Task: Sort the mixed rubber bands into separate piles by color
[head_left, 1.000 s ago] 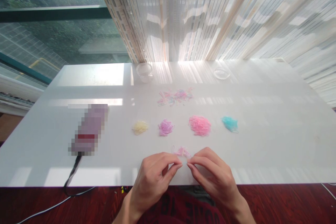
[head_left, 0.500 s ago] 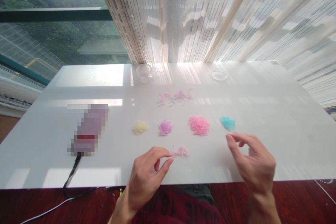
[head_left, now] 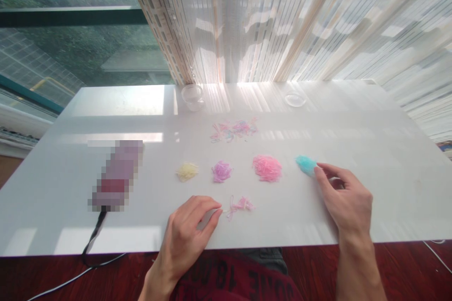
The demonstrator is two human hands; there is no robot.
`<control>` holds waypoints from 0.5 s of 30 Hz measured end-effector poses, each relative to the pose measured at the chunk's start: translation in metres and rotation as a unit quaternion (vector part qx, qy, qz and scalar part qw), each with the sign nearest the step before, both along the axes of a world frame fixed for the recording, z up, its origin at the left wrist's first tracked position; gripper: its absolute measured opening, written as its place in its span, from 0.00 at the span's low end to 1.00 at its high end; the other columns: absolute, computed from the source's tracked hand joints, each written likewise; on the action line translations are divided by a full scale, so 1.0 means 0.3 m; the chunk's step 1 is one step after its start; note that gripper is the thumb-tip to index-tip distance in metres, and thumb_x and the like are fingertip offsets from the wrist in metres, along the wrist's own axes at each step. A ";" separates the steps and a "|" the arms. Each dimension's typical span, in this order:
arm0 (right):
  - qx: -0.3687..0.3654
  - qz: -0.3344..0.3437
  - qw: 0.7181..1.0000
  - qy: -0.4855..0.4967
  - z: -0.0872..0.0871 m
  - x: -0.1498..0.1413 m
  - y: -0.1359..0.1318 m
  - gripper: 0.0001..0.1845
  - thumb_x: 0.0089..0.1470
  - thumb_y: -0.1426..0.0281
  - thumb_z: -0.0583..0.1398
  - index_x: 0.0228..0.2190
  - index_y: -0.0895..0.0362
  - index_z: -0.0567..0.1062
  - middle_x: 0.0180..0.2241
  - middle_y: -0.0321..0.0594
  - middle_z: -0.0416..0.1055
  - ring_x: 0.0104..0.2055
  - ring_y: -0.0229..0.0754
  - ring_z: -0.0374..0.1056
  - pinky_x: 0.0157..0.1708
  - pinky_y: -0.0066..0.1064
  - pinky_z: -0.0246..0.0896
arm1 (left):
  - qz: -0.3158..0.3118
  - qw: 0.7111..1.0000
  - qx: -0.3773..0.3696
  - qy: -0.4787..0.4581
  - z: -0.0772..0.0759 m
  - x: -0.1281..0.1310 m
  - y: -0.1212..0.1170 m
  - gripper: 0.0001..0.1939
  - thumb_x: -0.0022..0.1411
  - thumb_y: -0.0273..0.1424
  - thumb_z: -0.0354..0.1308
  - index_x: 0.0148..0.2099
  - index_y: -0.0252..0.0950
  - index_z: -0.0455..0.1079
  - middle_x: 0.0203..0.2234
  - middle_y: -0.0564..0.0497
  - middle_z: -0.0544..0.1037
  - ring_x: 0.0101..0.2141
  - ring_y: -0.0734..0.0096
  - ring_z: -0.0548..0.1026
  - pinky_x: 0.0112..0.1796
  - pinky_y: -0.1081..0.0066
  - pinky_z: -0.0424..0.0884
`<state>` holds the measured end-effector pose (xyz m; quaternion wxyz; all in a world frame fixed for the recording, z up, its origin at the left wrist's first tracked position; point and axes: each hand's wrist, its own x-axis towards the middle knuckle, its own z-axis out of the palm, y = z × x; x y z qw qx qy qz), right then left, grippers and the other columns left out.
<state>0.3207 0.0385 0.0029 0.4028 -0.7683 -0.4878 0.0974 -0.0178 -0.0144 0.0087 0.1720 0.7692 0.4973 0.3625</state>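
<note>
Thin little elastic bands lie sorted by colour in a row: a yellow pile [head_left: 187, 171], a purple pile [head_left: 221, 171], a pink pile [head_left: 267, 168] and a blue pile [head_left: 305, 164]. Nearer me is a small mixed clump of pinkish bands [head_left: 243, 204], with a loose loop at its left. My left hand [head_left: 194, 221] pinches a pale band just left of that clump. At the right edge of the blue pile, the thumb and forefinger of my right hand [head_left: 348, 197] are pinched together; what lies between them is too small to make out.
A scattered multicoloured heap of bands [head_left: 235, 130] lies farther back. Behind it stand a clear round container [head_left: 192, 97] and a clear lid [head_left: 295, 99]. A blurred-out purple device [head_left: 118, 174] with a black cable is on the left. Curtains hang at the table's far edge.
My left hand has drawn back leftward from the small clump, and a pale band shows at its fingertips. My right hand has moved up and right to the blue pile's edge.
</note>
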 end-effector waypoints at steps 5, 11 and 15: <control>0.058 0.064 0.993 -0.085 -0.008 0.002 0.005 0.20 0.62 0.53 0.62 0.42 0.54 0.85 0.39 0.44 0.78 0.31 0.42 0.69 0.34 0.36 0.69 | -0.004 1.000 0.000 0.008 -0.005 -0.006 -0.001 0.04 0.72 0.25 0.60 0.46 0.38 0.75 0.37 0.49 0.82 0.36 0.68 0.79 0.33 0.73 0.74; 0.086 0.105 0.983 -0.127 -0.012 0.005 0.014 0.15 0.64 0.58 0.62 0.40 0.54 0.85 0.37 0.43 0.78 0.32 0.42 0.70 0.31 0.34 0.68 | -0.007 1.000 -0.004 0.013 -0.003 -0.005 -0.005 0.04 0.73 0.25 0.60 0.46 0.38 0.74 0.37 0.49 0.81 0.36 0.68 0.79 0.35 0.71 0.74; 0.131 0.088 0.978 -0.136 0.000 -0.004 0.001 0.12 0.65 0.62 0.63 0.41 0.55 0.84 0.37 0.43 0.78 0.29 0.40 0.66 0.29 0.34 0.66 | -0.011 0.999 0.003 0.037 0.004 0.000 -0.010 0.04 0.74 0.26 0.58 0.47 0.38 0.74 0.37 0.50 0.81 0.36 0.66 0.78 0.38 0.67 0.73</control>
